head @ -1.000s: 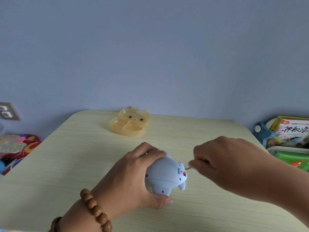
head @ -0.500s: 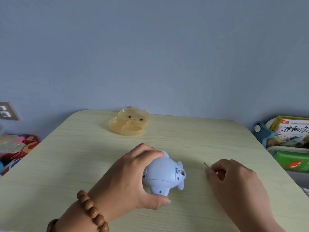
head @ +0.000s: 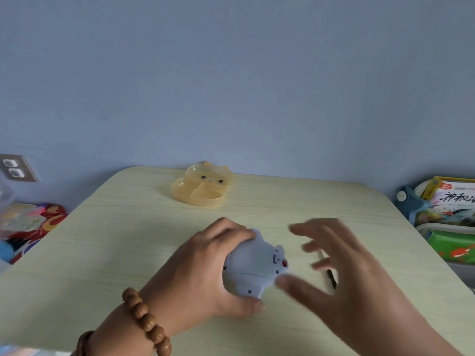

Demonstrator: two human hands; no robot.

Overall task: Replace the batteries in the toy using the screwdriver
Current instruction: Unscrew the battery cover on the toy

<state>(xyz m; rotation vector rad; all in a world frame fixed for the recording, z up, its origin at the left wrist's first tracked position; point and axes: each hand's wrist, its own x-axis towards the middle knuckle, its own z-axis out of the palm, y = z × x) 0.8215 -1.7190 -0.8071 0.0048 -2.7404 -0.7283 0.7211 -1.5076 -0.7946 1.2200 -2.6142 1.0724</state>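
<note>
My left hand [head: 203, 273] grips the blue toy [head: 253, 268] near the desk's [head: 128, 227] front edge. My right hand [head: 357, 278], fingers spread and empty, hovers beside it above the screwdriver [head: 331, 277] on the desk.

my left hand [head: 203, 273] low on the left, fingers and thumb curled round the toy [head: 250, 265], my right hand [head: 352, 278] beside it, fingers spread loose, blurred

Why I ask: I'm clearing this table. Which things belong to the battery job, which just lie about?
Job: blue toy, gripped by left hand; thin dark tool, probably the screwdriver, beneath open right hand.
Lying about: orange bear dish; picture book; wall socket.
</note>
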